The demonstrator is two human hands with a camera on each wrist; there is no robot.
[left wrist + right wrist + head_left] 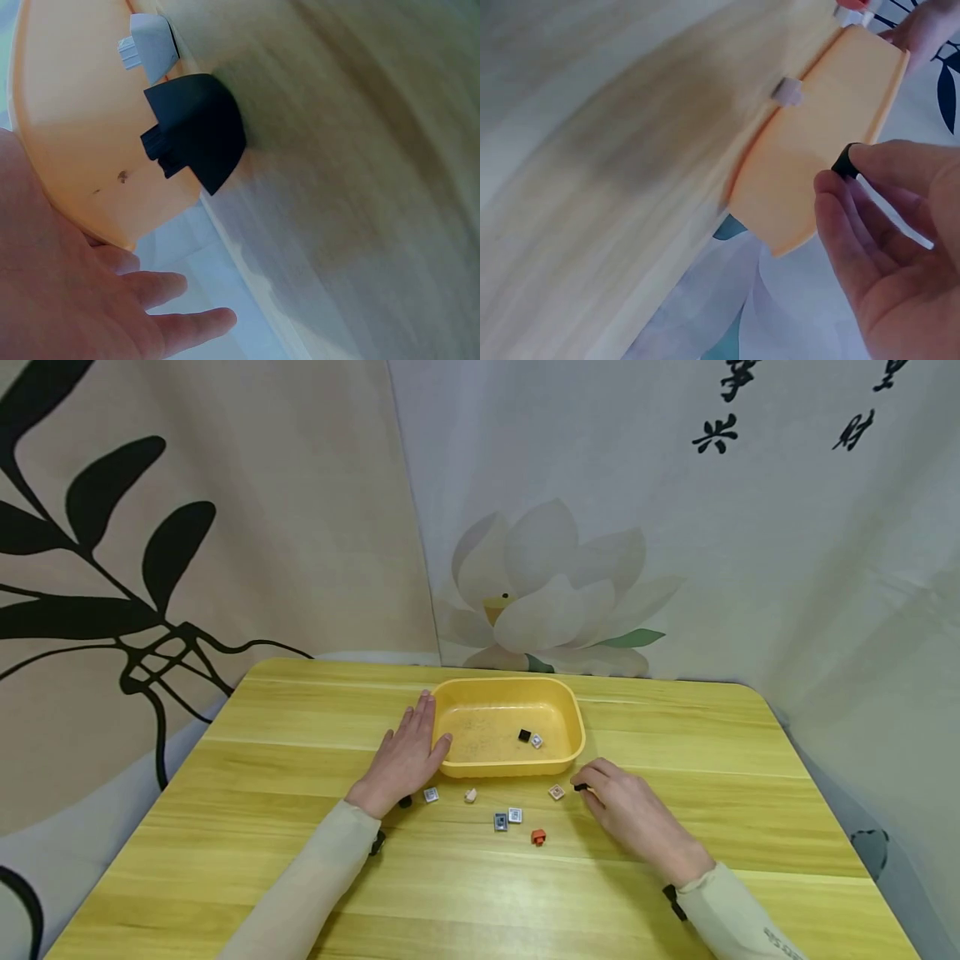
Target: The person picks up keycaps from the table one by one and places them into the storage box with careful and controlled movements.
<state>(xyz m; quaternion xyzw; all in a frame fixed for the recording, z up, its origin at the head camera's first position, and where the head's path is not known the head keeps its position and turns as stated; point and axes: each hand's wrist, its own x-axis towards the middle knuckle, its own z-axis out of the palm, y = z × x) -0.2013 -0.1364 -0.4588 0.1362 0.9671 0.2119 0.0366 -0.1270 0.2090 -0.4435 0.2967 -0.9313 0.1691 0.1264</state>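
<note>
A yellow plastic tray [472,769] stands toward the back of the table. My left hand [405,756] lies against its left rim, fingers straight and thumb on the edge. Just right of the tray, my right hand [633,814] pinches a small black plastic piece [845,161] between thumb and fingertips. Inside the tray lie a black square piece [524,736] and a white one [537,741]. Near my left wrist sits a rounded black piece [196,131] with a stub on it, beside a smaller white piece [153,46].
In front of the tray are scattered a white square piece [431,794], a cream piece [470,795], a blue-grey piece [501,822], another white square piece [515,815], a red piece [538,837] and a pale square piece [556,792]. A printed curtain [337,527] hangs behind the wooden table [675,727].
</note>
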